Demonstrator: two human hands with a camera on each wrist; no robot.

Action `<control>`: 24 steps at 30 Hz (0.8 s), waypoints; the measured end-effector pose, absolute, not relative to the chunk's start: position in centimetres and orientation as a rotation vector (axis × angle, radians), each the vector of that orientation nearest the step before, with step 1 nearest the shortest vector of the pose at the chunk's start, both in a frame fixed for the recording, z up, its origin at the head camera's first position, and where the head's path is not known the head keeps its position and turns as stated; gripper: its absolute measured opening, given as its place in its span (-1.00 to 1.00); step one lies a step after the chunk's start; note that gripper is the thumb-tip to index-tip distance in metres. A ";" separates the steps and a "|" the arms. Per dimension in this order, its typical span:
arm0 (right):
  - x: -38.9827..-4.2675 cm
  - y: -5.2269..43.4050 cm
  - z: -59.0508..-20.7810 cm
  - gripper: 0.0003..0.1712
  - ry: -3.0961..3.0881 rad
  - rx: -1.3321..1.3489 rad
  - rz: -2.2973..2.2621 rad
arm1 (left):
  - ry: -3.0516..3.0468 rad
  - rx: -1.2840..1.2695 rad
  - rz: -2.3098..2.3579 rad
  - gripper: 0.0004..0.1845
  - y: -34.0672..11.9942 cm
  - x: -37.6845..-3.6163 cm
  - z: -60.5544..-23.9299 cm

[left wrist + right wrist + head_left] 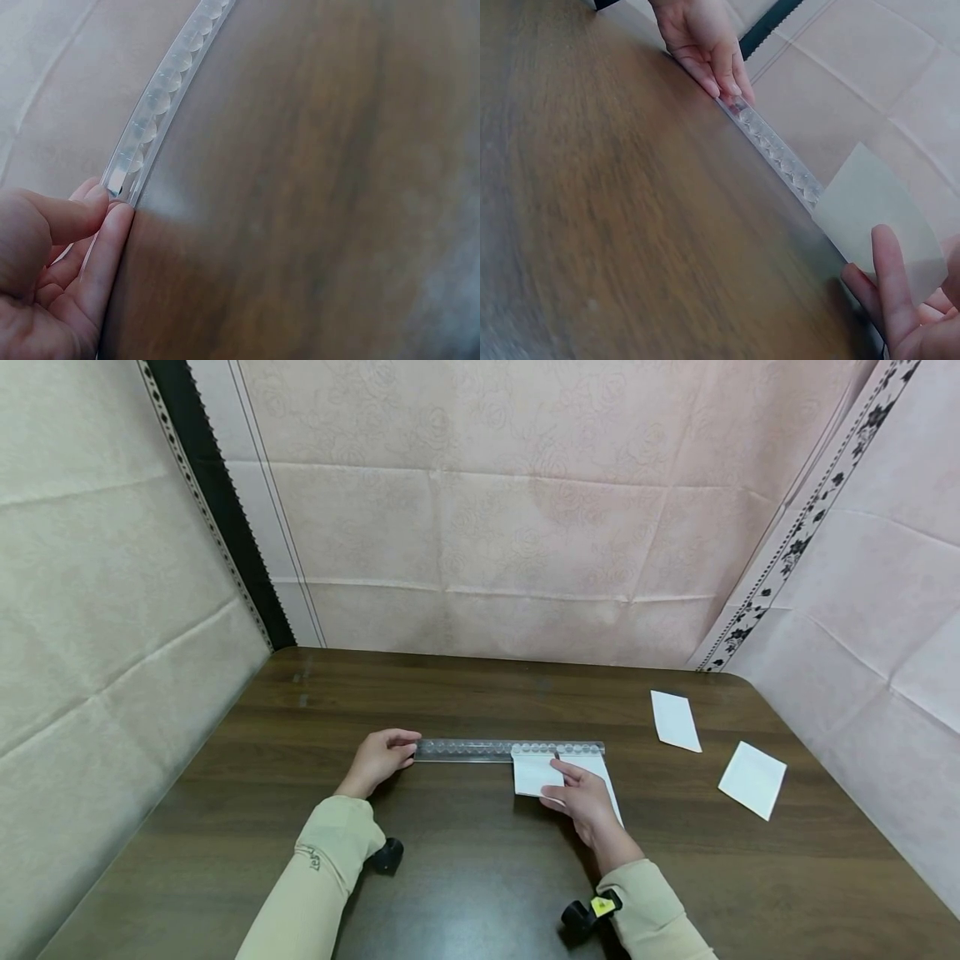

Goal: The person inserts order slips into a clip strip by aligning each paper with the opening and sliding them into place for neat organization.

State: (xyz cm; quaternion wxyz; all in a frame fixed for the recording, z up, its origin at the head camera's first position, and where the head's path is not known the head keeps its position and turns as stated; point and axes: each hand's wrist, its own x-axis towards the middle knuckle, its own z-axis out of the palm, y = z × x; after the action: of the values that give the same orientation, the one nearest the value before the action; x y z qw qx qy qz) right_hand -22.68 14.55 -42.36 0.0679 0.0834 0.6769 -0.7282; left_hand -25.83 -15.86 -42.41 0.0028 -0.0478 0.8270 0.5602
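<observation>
- Table: dark wood-grain top, bearing all items listed.
- Left hand: fingers curled, pinching the left end of the clear ruler between thumb and fingertips; the wrist view showed that end held against the tabletop.
- Clear ruler: transparent strip with a row of round bubbles, lying flat across the table's middle; its right part met the top edge of the paper.
- Paper sheet: white, lying just below the ruler's right part, folded or doubled as far as could be told.
- Right hand: fingers held the sheet, thumb lying over its near edge.
- Two white slips and: lying well apart to the right, untouched.
- Progress, judged: ruler and sheet lined up; two slips apparently left unhandled.
</observation>
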 end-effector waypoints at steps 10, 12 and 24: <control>-22.5 14.9 -42.1 -0.38 2.054 0.254 -2.165 | 2.594 -0.125 1.764 -0.76 -15.8 -25.9 -42.5; -22.4 15.0 -42.0 -0.38 2.062 0.256 -2.144 | 2.595 -0.124 1.764 -0.76 -15.8 -25.9 -42.5; -22.2 15.7 -41.9 -0.53 2.268 0.285 -2.026 | 2.583 -0.131 1.756 -0.75 -15.9 -25.9 -42.6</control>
State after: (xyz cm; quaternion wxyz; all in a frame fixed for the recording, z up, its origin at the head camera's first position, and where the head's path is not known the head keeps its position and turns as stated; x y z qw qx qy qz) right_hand -22.17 15.71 -41.94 0.0437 0.0931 0.7418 -0.6627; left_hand -25.91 -15.91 -42.60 0.0075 -0.0420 0.8262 0.5618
